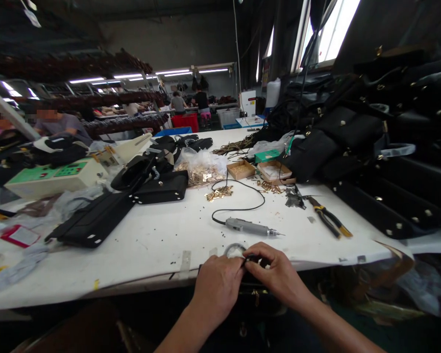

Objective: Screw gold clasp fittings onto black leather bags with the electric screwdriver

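Observation:
A black bag with gold-coloured fittings is at the front edge of the table, mostly hidden under my hands. My left hand is closed on its top part, knuckles up, with the fingertips out of sight. Thumb and fingers of my right hand pinch a small black part of the bag, close against the left fingers. A loop wrapped in clear plastic rises just beyond the left hand. Past it, a grey electric screwdriver lies on the table, its bit pointing right.
Yellow-and-black pliers lie right of the screwdriver. Behind are gold metal pieces and a cardboard box. Black bags lie left; more bags pile up right. A machine with green panels stands left. Co-workers are farther back.

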Demonstrator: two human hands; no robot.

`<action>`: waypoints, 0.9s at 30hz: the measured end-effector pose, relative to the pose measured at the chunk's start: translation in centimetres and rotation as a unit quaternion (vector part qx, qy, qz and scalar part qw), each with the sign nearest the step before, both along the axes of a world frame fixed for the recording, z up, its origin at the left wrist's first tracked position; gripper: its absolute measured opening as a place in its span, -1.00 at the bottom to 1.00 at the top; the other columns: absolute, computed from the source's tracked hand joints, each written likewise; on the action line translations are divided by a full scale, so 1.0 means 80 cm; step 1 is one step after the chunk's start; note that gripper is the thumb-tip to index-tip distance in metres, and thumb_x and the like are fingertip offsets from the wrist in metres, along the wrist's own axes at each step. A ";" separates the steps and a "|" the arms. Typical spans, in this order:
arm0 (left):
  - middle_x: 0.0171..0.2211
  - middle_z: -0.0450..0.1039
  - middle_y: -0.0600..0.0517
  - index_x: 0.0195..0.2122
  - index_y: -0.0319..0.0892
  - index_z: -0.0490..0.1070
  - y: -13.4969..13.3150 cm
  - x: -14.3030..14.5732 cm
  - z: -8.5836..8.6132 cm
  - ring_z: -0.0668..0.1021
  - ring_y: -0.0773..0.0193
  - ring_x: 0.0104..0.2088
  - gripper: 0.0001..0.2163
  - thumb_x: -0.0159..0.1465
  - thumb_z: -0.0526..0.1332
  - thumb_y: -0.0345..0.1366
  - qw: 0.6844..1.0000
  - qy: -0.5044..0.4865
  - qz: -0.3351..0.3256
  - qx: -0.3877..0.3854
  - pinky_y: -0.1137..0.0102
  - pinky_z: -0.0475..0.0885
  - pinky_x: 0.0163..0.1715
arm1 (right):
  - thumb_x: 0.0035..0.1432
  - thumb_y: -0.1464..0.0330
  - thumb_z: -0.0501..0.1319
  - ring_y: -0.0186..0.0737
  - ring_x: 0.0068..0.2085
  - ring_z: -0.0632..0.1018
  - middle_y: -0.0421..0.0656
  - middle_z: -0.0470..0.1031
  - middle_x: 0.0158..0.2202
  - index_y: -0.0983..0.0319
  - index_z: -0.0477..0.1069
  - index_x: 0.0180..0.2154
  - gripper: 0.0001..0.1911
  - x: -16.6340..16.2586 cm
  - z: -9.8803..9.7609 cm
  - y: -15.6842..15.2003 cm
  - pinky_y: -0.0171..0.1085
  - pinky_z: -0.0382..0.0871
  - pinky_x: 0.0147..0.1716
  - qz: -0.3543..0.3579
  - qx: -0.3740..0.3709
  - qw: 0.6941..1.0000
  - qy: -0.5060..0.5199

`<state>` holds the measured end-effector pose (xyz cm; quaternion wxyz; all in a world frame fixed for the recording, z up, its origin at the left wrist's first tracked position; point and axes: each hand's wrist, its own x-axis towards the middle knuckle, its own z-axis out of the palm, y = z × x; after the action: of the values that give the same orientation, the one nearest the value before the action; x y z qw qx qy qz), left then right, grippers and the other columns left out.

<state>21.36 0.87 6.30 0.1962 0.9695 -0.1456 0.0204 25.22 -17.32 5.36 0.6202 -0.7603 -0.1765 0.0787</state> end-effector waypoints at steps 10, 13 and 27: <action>-0.49 0.42 0.11 -0.44 -0.12 0.37 0.028 -0.009 -0.021 0.46 0.25 -0.42 -0.76 0.36 0.13 -0.19 0.951 0.246 0.062 -0.178 0.39 0.23 -0.40 | 0.19 0.03 0.33 -0.21 -0.32 0.52 -0.14 0.58 -0.34 0.24 0.60 -0.20 -0.60 0.069 0.055 -0.011 -0.28 0.40 -0.32 0.078 0.008 0.995 0.066; -0.33 0.58 -0.04 -0.23 -0.10 0.48 0.029 0.001 -0.056 0.57 0.08 -0.31 -0.82 0.40 0.10 -0.23 0.992 0.094 0.076 -0.045 0.29 0.30 -0.31 | 0.23 0.15 0.30 -0.20 -0.29 0.56 -0.15 0.61 -0.29 0.23 0.61 -0.21 -0.71 0.116 0.046 0.027 -0.28 0.39 -0.29 0.058 -0.057 0.997 -0.004; -0.48 0.56 0.16 -0.19 -0.06 0.52 0.068 0.012 -0.077 0.58 0.25 -0.31 -0.84 0.38 0.15 -0.39 0.935 -0.348 0.010 -0.065 0.13 0.14 0.35 | 0.25 0.41 0.27 -0.09 0.00 0.53 -0.09 0.52 0.07 0.11 0.58 0.01 -0.70 0.346 -0.040 0.211 -0.29 0.35 -0.22 0.120 -0.427 0.842 -0.306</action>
<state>22.31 6.29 0.11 0.1957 0.8884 -0.1929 0.3676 52.92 -0.46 2.20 0.1342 -0.9081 -0.3964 -0.0165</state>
